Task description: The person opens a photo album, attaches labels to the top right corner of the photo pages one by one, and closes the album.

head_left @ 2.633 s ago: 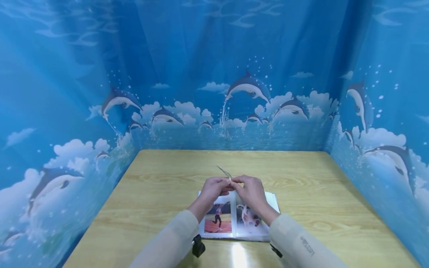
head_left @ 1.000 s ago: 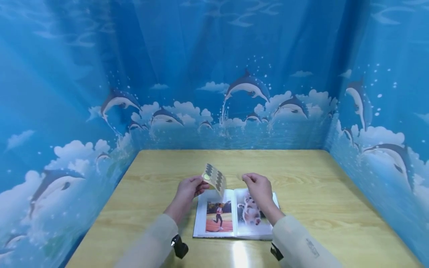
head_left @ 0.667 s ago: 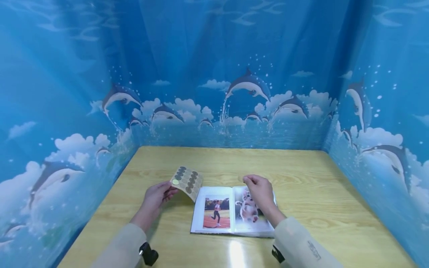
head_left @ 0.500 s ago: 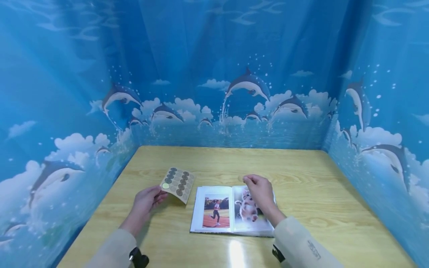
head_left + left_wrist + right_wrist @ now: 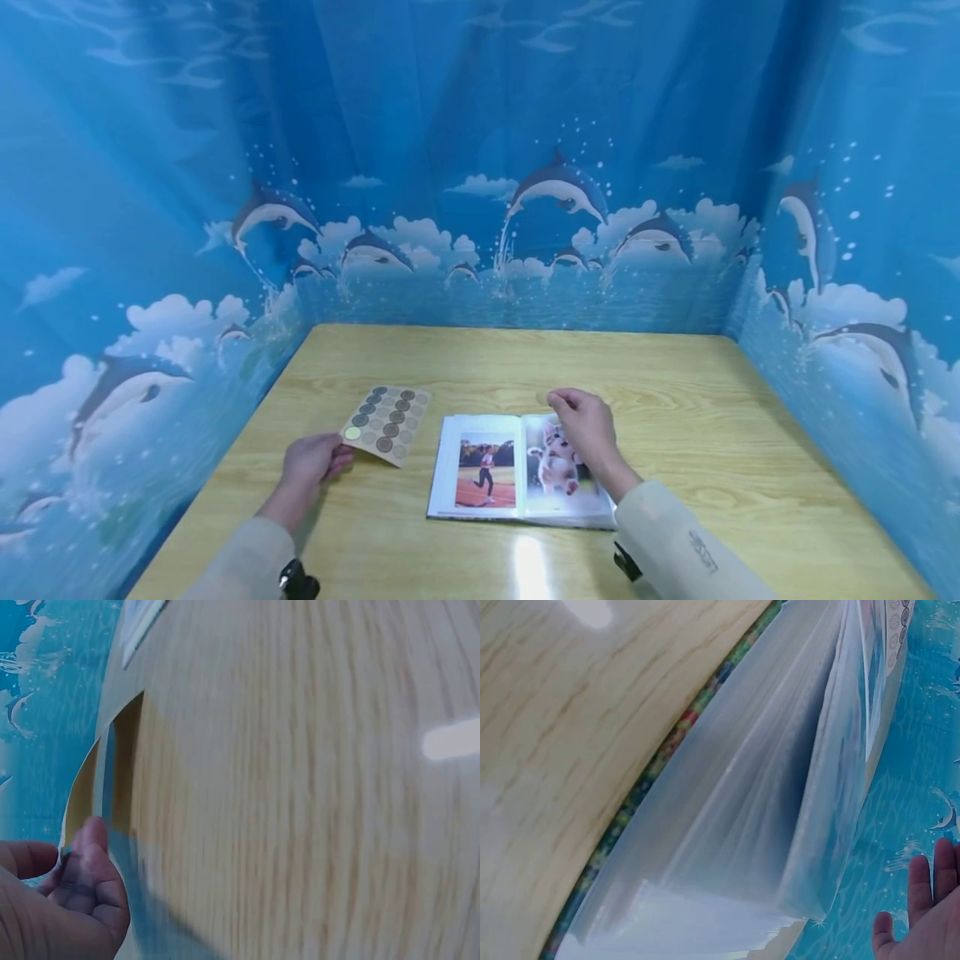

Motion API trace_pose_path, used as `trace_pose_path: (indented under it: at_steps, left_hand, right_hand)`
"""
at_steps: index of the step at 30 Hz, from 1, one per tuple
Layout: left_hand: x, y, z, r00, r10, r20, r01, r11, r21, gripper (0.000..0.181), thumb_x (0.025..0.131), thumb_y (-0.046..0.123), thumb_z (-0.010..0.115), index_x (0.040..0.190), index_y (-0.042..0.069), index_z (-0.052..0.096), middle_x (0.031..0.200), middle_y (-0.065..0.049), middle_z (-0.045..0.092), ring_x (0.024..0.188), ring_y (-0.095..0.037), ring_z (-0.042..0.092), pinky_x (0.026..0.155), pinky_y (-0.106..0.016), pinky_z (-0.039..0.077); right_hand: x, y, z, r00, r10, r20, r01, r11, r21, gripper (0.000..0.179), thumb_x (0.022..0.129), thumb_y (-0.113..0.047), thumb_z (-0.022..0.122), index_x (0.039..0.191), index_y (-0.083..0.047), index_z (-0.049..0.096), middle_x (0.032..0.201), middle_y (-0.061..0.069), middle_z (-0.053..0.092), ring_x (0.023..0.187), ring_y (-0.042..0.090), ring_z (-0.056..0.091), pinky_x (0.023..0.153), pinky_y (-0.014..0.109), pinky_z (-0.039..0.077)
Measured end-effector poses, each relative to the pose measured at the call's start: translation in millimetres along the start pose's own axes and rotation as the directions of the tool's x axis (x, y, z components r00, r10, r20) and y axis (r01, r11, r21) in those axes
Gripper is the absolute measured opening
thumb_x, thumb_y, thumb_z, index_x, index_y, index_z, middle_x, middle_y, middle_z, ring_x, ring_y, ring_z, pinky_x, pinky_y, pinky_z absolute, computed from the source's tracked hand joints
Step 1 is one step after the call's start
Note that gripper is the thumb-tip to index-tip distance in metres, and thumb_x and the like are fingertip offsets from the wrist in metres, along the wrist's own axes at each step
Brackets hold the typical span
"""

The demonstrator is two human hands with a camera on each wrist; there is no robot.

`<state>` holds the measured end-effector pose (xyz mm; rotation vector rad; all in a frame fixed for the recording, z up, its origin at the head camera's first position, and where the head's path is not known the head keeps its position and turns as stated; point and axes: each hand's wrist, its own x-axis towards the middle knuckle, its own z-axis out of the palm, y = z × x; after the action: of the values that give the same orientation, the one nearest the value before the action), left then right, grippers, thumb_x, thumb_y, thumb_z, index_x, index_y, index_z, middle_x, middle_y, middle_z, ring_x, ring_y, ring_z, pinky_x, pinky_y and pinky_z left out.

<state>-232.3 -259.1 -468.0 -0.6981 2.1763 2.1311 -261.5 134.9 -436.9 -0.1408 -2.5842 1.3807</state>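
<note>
My left hand (image 5: 311, 460) pinches the near left corner of a beige sheet of round stickers (image 5: 386, 421), left of an open photo album. Dark circles and one yellow-green one show on it. In the left wrist view the sheet (image 5: 124, 750) bows up from the table near my fingers (image 5: 94, 862). My right hand (image 5: 588, 425) is over the top of the album's right page, thumb and forefinger pinching a small pale round sticker (image 5: 542, 399). The album (image 5: 444, 492) shows a runner photo (image 5: 486, 473) on the left and a furry animal photo (image 5: 553, 467), partly behind my right hand.
A wooden table (image 5: 697, 467) carries everything. Blue dolphin-print curtains (image 5: 450, 167) close it in at the back and both sides. Clear page sleeves (image 5: 727, 802) fan up from the album's patterned cover in the right wrist view.
From both hands meeting over the album, my left hand has carried the sticker sheet left and down to the table. The right hand drew off with the small sticker and has since barely moved.
</note>
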Motion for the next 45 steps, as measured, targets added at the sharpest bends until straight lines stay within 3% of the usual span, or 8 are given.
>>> trace_pose_path:
  at_steps: [7,12,16,25,32,35,41,45]
  left_hand:
    - [-2.0,-0.8,-9.1,0.996,0.083,-0.039,-0.067,0.949,0.308,0.039,0.093,0.008,0.051,0.121,-0.019,0.057,0.083,-0.015,0.068,0.069,-0.018,0.061,0.06,-0.028,0.053]
    - [-4.2,0.4,-11.3,0.985,0.168,-0.037,-0.131,0.873,0.47,0.042,0.093,0.012,0.053,0.123,-0.017,0.057,0.12,-0.034,0.06,0.108,-0.045,0.057,0.094,-0.052,0.048]
    - [-2.5,3.5,-6.8,0.978,0.206,-0.018,-0.169,0.844,0.508,0.046,0.095,0.014,0.054,0.13,-0.016,0.051,0.132,-0.036,0.051,0.123,-0.05,0.046,0.106,-0.058,0.036]
    - [-7.3,19.6,36.9,0.936,0.338,0.101,-0.337,0.774,0.536,0.049,0.095,0.015,0.06,0.136,-0.01,0.05,0.135,-0.034,0.05,0.126,-0.047,0.046,0.108,-0.057,0.035]
    - [-17.4,13.3,76.3,0.875,0.403,0.268,-0.483,0.702,0.524,0.051,0.096,0.018,0.064,0.138,-0.007,0.05,0.139,-0.03,0.05,0.123,-0.047,0.052,0.104,-0.059,0.041]
    - [-23.3,9.1,92.1,0.848,0.386,0.363,-0.53,0.631,0.566,0.056,0.094,0.022,0.067,0.14,-0.004,0.048,0.142,-0.026,0.049,0.128,-0.045,0.047,0.107,-0.059,0.038]
    - [-32.6,2.3,115.2,0.739,0.326,0.59,-0.674,0.381,0.633,0.067,0.092,0.033,0.07,0.144,-0.002,0.045,0.15,-0.025,0.04,0.138,-0.041,0.038,0.114,-0.055,0.03]
    - [-37.1,-3.0,123.4,0.695,0.277,0.663,-0.719,0.278,0.637,0.073,0.091,0.039,0.07,0.146,-0.001,0.043,0.155,-0.023,0.034,0.141,-0.039,0.034,0.115,-0.053,0.028]
  right_hand:
    - [2.5,1.2,2.5,1.0,0.016,0.026,-0.016,1.0,0.0,0.024,0.097,-0.028,0.065,0.109,-0.009,0.074,0.101,0.005,0.073,0.091,0.021,0.064,0.084,0.041,0.054]
    - [4.1,3.0,5.5,0.999,0.009,0.035,-0.009,1.0,-0.008,0.025,0.097,-0.029,0.065,0.109,-0.01,0.075,0.099,0.004,0.073,0.087,0.019,0.063,0.083,0.041,0.053]
    - [4.1,3.8,6.3,0.999,-0.003,0.042,0.004,1.0,-0.012,0.025,0.096,-0.03,0.065,0.108,-0.011,0.075,0.099,0.005,0.073,0.083,0.019,0.062,0.079,0.039,0.053]
    - [5.6,8.0,6.0,0.997,0.002,0.077,0.0,0.999,-0.032,0.026,0.099,-0.031,0.062,0.112,-0.012,0.074,0.104,0.005,0.072,0.081,0.017,0.061,0.079,0.038,0.054]
    - [7.7,10.6,10.9,0.996,-0.038,0.077,0.042,0.998,-0.047,0.026,0.098,-0.029,0.063,0.113,-0.01,0.073,0.106,0.006,0.073,0.095,0.023,0.065,0.088,0.043,0.053]
    - [8.6,10.6,12.9,0.995,-0.055,0.077,0.06,0.996,-0.064,0.026,0.098,-0.029,0.063,0.112,-0.009,0.074,0.103,0.006,0.073,0.094,0.023,0.065,0.087,0.043,0.053]
    - [10.0,6.3,14.9,0.994,-0.072,0.076,0.077,0.994,-0.072,0.026,0.098,-0.029,0.063,0.111,-0.009,0.074,0.1,0.006,0.073,0.09,0.022,0.065,0.085,0.043,0.053]
    - [11.0,5.1,16.8,0.994,-0.072,0.083,0.079,0.994,-0.075,0.026,0.098,-0.027,0.062,0.111,-0.007,0.073,0.101,0.007,0.073,0.088,0.021,0.065,0.084,0.042,0.054]
